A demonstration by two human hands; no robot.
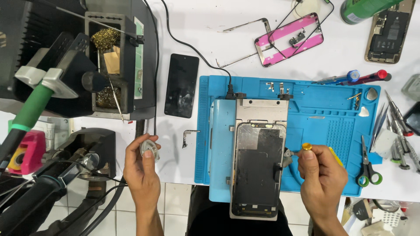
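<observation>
Landmark: blue work mat (323, 126) on the white table (210, 39).

Left hand (141, 172) sits off the mat's left edge, near the table's front edge. Fingers curled, thumb and fingertips pinching a small round spool (148, 148), silvery, looks like solder wire. Closed grip, not a fist.

Right hand (321, 175) is over the mat's lower middle. Fingers pinched around a yellow-handled tool (308, 147), gold cap on top, a strip of yellow showing behind the knuckles. Tip points left, towards the right edge of the phone, at a small metal tab (286, 156) there; can't tell if they touch.

Phone (257, 170) lies flat, dark screen up, on a grey heating plate (261, 109) at the mat's left part. Its lower end overhangs the mat's front edge. Black cable (192, 48) plugs in at the plate's top-left corner and runs up off the mat.

Just left of the mat: a second phone (181, 85), black, face up. Further left: soldering station (118, 61) with brass wool, green-handled iron (30, 109) in the holder.

Above the mat: phone frame with pink strips (288, 39), loose metal frame (245, 41), green can (363, 9), opened phone showing its battery (389, 32).

On the mat's right part: scissors with green handles (367, 164), red and blue pens (354, 78) at the top edge. Off the right edge: row of tweezers and screwdrivers (400, 131).
</observation>
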